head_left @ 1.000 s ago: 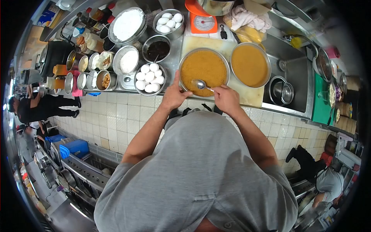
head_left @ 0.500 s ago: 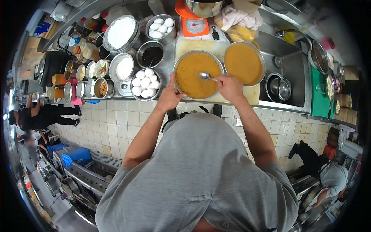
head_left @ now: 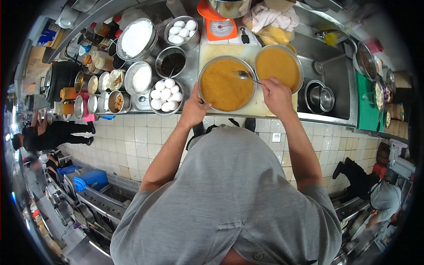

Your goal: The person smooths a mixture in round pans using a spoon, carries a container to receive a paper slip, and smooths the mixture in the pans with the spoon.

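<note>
Orange-brown crumbs [head_left: 223,92] fill a round metal pan [head_left: 254,93] on the pale cutting board in front of me. My left hand [head_left: 194,109] is against the pan's left side, forefinger along the rim and thumb at its lower left edge. My right hand [head_left: 277,98] is closed round the handle of a metal spoon [head_left: 243,74], whose bowl is over the upper right part of the crumbs. A second round pan [head_left: 302,75], with a smooth, paler orange-brown filling, stands just right of the first, partly behind my right hand.
Left of the board are bowls of eggs [head_left: 166,94], white powder [head_left: 141,78] and dark liquid [head_left: 172,62]. An orange scale [head_left: 221,30] stands behind the board. Right is a sink [head_left: 333,73] with nested bowls. Other people stand at far left [head_left: 57,134] and lower right [head_left: 384,196].
My right hand and the spoon have moved to the right, bringing the spoon's bowl towards the pan's right side. My left hand stays at the pan's left edge.
</note>
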A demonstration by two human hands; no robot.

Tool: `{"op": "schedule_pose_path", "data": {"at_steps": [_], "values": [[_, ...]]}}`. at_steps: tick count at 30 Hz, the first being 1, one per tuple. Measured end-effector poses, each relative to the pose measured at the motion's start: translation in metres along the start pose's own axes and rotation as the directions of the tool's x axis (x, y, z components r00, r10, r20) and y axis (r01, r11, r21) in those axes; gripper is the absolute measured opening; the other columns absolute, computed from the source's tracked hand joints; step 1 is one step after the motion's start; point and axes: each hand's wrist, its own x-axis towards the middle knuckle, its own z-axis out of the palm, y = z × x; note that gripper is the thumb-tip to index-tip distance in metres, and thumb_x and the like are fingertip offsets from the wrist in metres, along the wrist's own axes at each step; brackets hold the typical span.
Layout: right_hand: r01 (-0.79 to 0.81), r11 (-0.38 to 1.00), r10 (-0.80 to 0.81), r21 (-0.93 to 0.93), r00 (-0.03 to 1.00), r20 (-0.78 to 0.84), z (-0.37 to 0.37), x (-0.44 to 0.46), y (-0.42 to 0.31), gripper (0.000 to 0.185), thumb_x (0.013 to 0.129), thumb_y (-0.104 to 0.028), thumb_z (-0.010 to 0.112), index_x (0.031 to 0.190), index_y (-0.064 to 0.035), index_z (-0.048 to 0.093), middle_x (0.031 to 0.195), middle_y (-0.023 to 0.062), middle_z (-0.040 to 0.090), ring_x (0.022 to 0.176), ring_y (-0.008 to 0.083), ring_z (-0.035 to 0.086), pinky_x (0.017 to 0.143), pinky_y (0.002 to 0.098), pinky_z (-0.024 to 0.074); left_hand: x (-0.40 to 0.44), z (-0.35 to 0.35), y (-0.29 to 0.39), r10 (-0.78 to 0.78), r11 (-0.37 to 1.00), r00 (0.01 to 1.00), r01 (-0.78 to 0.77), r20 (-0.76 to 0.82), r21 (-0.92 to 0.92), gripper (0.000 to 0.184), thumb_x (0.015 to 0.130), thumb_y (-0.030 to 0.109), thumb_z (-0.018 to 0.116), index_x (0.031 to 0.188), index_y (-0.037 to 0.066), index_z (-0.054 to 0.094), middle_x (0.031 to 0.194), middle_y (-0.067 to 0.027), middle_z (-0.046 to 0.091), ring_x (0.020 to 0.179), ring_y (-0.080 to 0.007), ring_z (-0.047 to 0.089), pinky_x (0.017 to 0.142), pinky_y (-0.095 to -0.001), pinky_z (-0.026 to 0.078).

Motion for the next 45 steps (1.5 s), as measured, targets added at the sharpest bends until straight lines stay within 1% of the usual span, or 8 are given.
{"op": "schedule_pose_path", "data": {"at_steps": [2, 3, 5, 12, 18, 20, 29, 45], "values": [[0.123, 0.989, -0.102, 0.078, 0.968, -0.23, -0.004, -0.007, -0.007, 0.016, 0.1, -0.013, 0.067, 0.106, -0.0128, 0.082, 0.101, 0.0091, 0.074, 0.095, 0.0353, 0.073, 0.082, 0.0481, 0.059, -0.003, 0.001, 0.0, 0.005, 1.0, 0.999, -0.005, 0.04, 0.005, 0.105, 0.095, 0.016, 0.082, 0.174, -0.001, 0.014, 0.106, -0.0253, 0.079, 0.102, -0.0408, 0.078, 0.094, -0.0466, 0.059], [0.12, 0.99, -0.099, 0.076, 0.968, -0.232, 0.003, -0.011, 0.001, 0.016, 0.1, -0.013, 0.067, 0.106, -0.0128, 0.082, 0.101, 0.0091, 0.074, 0.095, 0.0353, 0.073, 0.082, 0.0481, 0.059, -0.004, 0.001, 0.001, -0.015, 1.0, 0.998, 0.015, 0.053, -0.008, 0.106, 0.095, 0.016, 0.082, 0.174, 0.0, 0.014, 0.106, -0.0251, 0.079, 0.102, -0.0406, 0.078, 0.095, -0.0466, 0.059], [0.346, 0.919, -0.369, -0.188, 0.924, -0.103, 0.025, -0.021, 0.024, 0.013, 0.098, -0.011, 0.071, 0.105, -0.0129, 0.082, 0.099, 0.0086, 0.072, 0.09, 0.0345, 0.073, 0.079, 0.0474, 0.0591, -0.003, 0.001, 0.002, -0.032, 0.999, 0.997, 0.033, 0.065, -0.023, 0.107, 0.095, 0.017, 0.082, 0.175, 0.001, 0.013, 0.107, -0.0249, 0.08, 0.102, -0.0404, 0.078, 0.096, -0.0465, 0.059], [0.167, 0.985, -0.158, 0.031, 0.968, -0.195, 0.033, -0.031, 0.016, 0.013, 0.098, -0.012, 0.07, 0.105, -0.0113, 0.081, 0.1, 0.0089, 0.072, 0.091, 0.0348, 0.074, 0.079, 0.0461, 0.0597, 0.0, 0.002, 0.0, -0.046, 0.999, 0.996, 0.047, 0.071, -0.02, 0.106, 0.096, 0.018, 0.082, 0.175, 0.001, 0.013, 0.099, -0.0203, 0.08, 0.095, -0.0363, 0.079, 0.092, -0.0433, 0.059], [0.094, 0.995, -0.098, 0.027, 0.976, 0.197, 0.006, -0.006, 0.016, 0.017, 0.099, -0.013, 0.071, 0.11, -0.0122, 0.084, 0.101, 0.0122, 0.079, 0.088, 0.0371, 0.075, 0.084, 0.0481, 0.059, -0.001, 0.001, -0.001, -0.045, 0.999, 0.996, 0.045, 0.077, 0.007, 0.107, 0.097, 0.019, 0.082, 0.175, 0.001, 0.011, 0.1, -0.0212, 0.08, 0.095, -0.0376, 0.079, 0.093, -0.0441, 0.059], [0.134, 0.989, -0.088, -0.069, 0.885, 0.456, 0.003, -0.001, 0.012, 0.019, 0.101, -0.018, 0.07, 0.113, -0.0171, 0.085, 0.108, 0.0105, 0.081, 0.095, 0.0345, 0.076, 0.087, 0.0482, 0.0587, 0.0, 0.002, -0.001, -0.049, 0.999, 0.995, 0.047, 0.082, 0.026, 0.107, 0.097, 0.02, 0.082, 0.175, 0.001, 0.01, 0.101, -0.0218, 0.08, 0.096, -0.038, 0.079, 0.093, -0.0443, 0.059], [0.156, 0.982, -0.1, -0.106, 0.906, 0.412, 0.011, 0.001, 0.017, 0.021, 0.103, -0.022, 0.064, 0.109, -0.0227, 0.084, 0.108, 0.0084, 0.081, 0.104, 0.032, 0.075, 0.092, 0.0499, 0.0575, -0.002, -0.002, 0.005, -0.075, 0.997, 0.992, 0.075, 0.099, -0.002, 0.107, 0.098, 0.017, 0.08, 0.175, 0.002, 0.008, 0.105, -0.0267, 0.08, 0.1, -0.0423, 0.078, 0.096, -0.0471, 0.059], [0.237, 0.969, -0.175, -0.071, 0.858, 0.483, 0.045, 0.002, -0.016, 0.024, 0.102, -0.023, 0.064, 0.113, -0.0197, 0.084, 0.112, 0.0076, 0.081, 0.107, 0.033, 0.075, 0.091, 0.0513, 0.0572, 0.0, -0.003, 0.004, -0.066, 0.998, 0.992, 0.063, 0.11, 0.029, 0.108, 0.098, 0.021, 0.08, 0.175, 0.002, 0.006, 0.104, -0.0263, 0.08, 0.1, -0.044, 0.078, 0.096, -0.0474, 0.059]]}}
